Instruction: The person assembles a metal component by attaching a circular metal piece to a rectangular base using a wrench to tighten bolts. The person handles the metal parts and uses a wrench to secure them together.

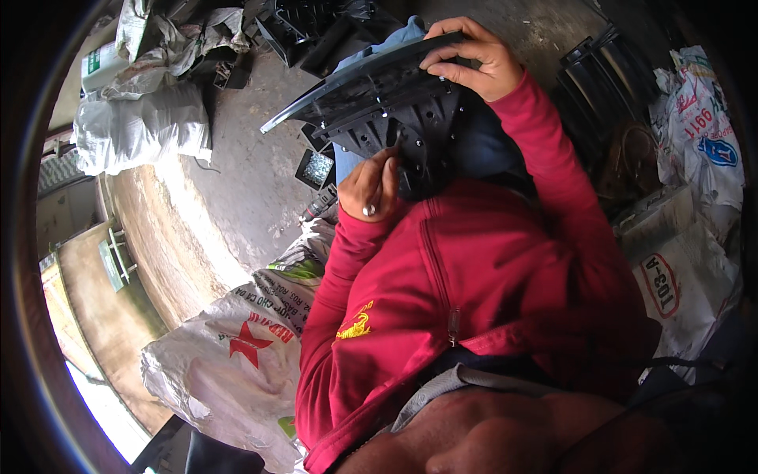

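A flat black panel (pixel 347 83) lies tilted across my lap, with several small bright fasteners along its lower side. A dark bracket-like plastic part (pixel 426 130) with round holes sits against it. My right hand (pixel 478 63) is closed on the panel's upper right edge, fingers on one face. My left hand (pixel 369 186) is at the bracket's lower left, its fingers pinched together and reaching up to the part. A small shiny metal piece shows at the lower side of that hand; whether it is held or worn I cannot tell. What the fingertips pinch is hidden.
A small black box of shiny small parts (pixel 316 167) stands on the grey floor, with a power-driver-like tool (pixel 320 204) below it. White sacks (pixel 229 371) lie left and right. Black moulded parts (pixel 604 79) are stacked at right; more dark parts (pixel 304 28) lie beyond my knees.
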`<state>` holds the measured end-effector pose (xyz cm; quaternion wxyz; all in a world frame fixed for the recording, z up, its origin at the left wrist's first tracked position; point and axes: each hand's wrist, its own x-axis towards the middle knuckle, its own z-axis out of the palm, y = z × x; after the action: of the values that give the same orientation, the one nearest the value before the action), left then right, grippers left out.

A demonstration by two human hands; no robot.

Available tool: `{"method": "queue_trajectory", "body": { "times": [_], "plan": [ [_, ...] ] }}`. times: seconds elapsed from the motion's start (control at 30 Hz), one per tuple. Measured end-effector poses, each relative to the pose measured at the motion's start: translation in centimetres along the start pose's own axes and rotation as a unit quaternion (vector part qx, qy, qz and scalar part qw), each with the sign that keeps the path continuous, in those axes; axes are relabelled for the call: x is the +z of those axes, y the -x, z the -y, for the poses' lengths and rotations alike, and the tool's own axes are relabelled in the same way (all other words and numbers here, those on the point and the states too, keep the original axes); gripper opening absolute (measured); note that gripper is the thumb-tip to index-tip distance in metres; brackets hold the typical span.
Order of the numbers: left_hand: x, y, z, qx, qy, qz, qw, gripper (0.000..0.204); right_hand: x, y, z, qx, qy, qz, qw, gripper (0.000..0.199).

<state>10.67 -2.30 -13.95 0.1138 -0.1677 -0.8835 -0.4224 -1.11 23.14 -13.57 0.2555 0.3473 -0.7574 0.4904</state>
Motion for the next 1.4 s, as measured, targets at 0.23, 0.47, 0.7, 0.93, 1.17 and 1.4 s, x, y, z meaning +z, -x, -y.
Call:
{"method": "queue_trajectory", "body": {
  "times": [0.23, 0.47, 0.7, 0.93, 1.17, 1.4],
  "plan": [
    [-0.2, -0.1, 0.0, -0.003, 0.015, -0.041, 0.999, 0.027, 0.1, -0.1, 0.3, 0.048, -0.051, 0.009, 0.998, 0.013],
    [0.3, -0.1, 0.5, 0.078, 0.006, -0.048, 0.996, 0.010, 0.0, -0.1, 0.6, 0.044, -0.033, 0.006, 0.998, 0.013],
    [1.1, -0.2, 0.1, 0.126, -0.089, -0.051, 0.987, 0.015, -0.1, 0.0, 0.8, 0.092, -0.052, 0.012, 0.994, 0.014],
    [3.3, -0.8, 1.9, 0.157, -0.219, -0.077, 0.960, 0.013, 0.6, -0.3, 1.3, 0.061, -0.032, -0.003, 0.998, 0.013],
    [2.8, -2.5, 1.8, 0.160, -0.248, -0.052, 0.954, 0.010, 0.6, -0.1, 1.7, 0.050, -0.042, -0.008, 0.998, 0.012],
    [1.1, -5.7, -0.2, 0.078, -0.138, -0.004, 0.987, 0.026, 0.1, 0.0, 1.6, 0.052, -0.054, 0.005, 0.997, 0.011]
  ]
}}
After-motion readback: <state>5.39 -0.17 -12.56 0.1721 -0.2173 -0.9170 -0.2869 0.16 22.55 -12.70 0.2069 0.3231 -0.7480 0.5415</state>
